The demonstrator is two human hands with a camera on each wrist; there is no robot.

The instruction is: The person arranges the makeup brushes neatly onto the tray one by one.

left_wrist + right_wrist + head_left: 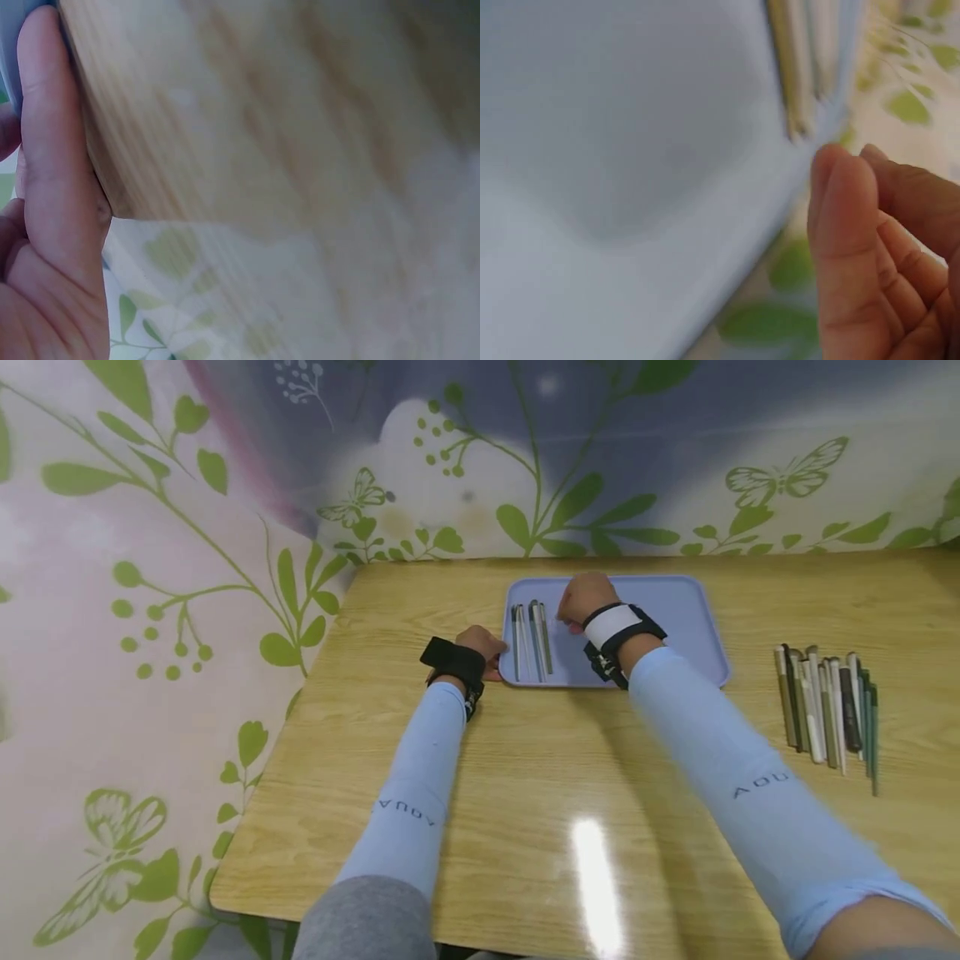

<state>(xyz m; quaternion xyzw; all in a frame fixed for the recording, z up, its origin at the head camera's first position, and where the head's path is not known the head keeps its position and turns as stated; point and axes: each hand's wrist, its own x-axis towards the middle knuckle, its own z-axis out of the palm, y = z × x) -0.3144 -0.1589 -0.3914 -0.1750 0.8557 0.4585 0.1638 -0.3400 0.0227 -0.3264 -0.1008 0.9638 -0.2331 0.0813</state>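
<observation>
Head view. Left hand [483,650]: resting at the near-left corner of the tray [693,618], fingers against its rim, apparently to steady it; whether the fingers curl over the rim cannot be told here. Right hand [583,600]: over the tray's middle, knuckles up, fingers curled downward just right of the laid-out pens [531,639]; nothing visibly held, so grasp cannot be told from this angle. Pens on tray: a few, side by side, parallel, at the left end, presumably aligned for orderly filling. Loose pens [825,710]: a larger row on the bare tabletop [525,793], well apart to the right of the tray, placed as a stock within the right hand's reach. Both forearms in light blue sleeves, wrist straps on each.

Left wrist view. Left hand [52,187]: thumb straight, lying along the tabletop [262,112] edge, a sliver of blue tray at the top left corner; no curl round anything visible, hand relaxed and apart.

Right wrist view. Right hand [877,247]: fingers loosely bent together, nothing between them, hovering beside the tray [630,150]; pens [791,67] blurred at the far rim.
</observation>
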